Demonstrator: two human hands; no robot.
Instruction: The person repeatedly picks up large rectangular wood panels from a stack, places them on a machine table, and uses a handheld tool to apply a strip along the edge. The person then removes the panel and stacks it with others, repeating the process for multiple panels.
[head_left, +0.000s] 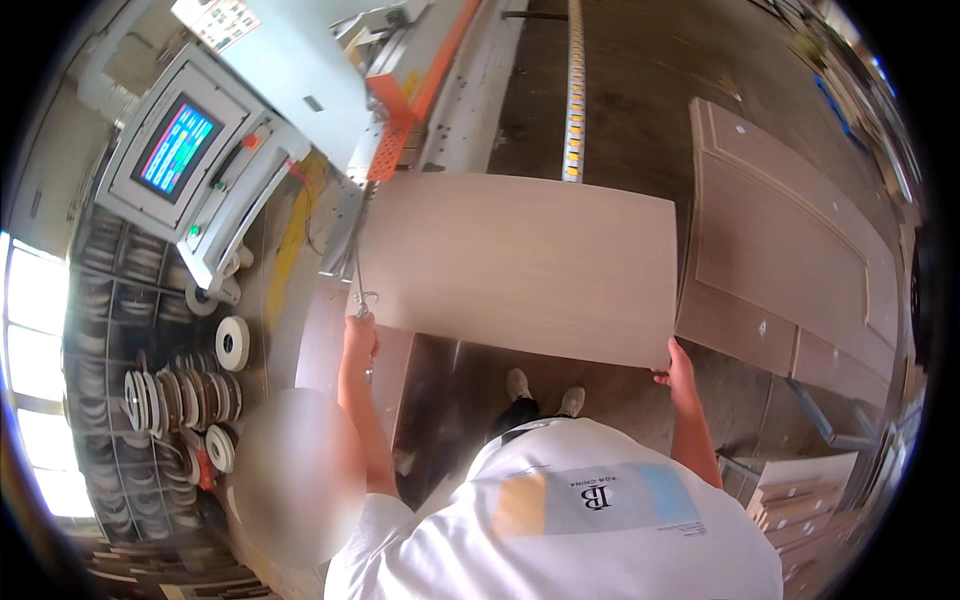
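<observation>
A large flat beige-brown board (pixel 520 265) lies level in front of me, its far left part against the machine's edge. At its near left corner my left hand (pixel 361 338) is closed round the edge, fingers partly hidden. A small metal hook-shaped fitting (pixel 366 300) shows right beside that hand. My right hand (pixel 680 370) grips the near right corner, with the thumb along the edge and the fingers curled underneath.
A control panel (pixel 178 148) with a lit screen stands at the far left. Beyond the board runs a roller strip (pixel 574 100). Large panels (pixel 780 240) are stacked on the right. Rolls of edge banding (pixel 185 398) fill a rack on the left. Boards (pixel 800 500) lean at the near right.
</observation>
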